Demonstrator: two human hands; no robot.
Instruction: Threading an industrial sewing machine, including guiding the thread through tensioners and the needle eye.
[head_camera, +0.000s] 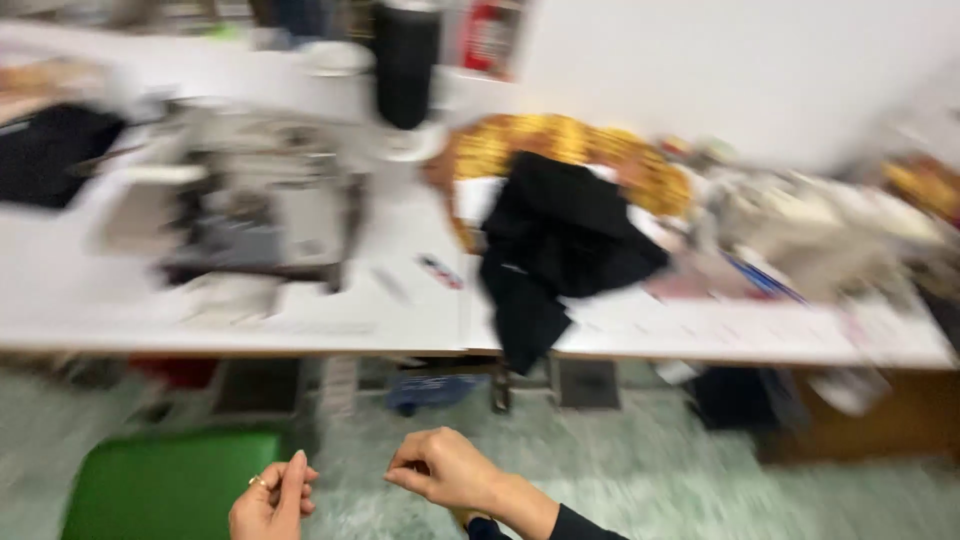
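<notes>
I'm looking down through a badly motion-blurred view, so fine detail is out of reach. Both hands sit low in the frame, over the pale green floor and well short of the bench. My left hand (272, 498) has its fingers held together and pointing up, with a ring on one finger; I see nothing in it. My right hand (447, 470) is curled, fingertips pinched toward the thumb as if on something very fine, but whether anything lies between them I cannot tell. The two hands are near each other, not touching. A dark sleeve (560, 524) covers the right forearm.

Just beside the left hand is a green seat (170, 482), likely pulled back from the bench to give room to stand.

Nearest on the white bench (700, 335) is a black garment (556, 245), bunched up and draped over the front edge so that one end hangs down, which looks like a loose put-down. Behind it, toward the back edge, lies a yellow patterned cloth (580, 150). Left of these stands a sewing machine (260, 200), with a tall black cylinder (406, 62) behind it at the back edge. A small red-and-dark oblong label or tag (441, 271) lies flat between machine and garment. A red-and-white package or sign (490, 35) sits at the rear wall. The right end of the bench holds blurred clutter.
</notes>
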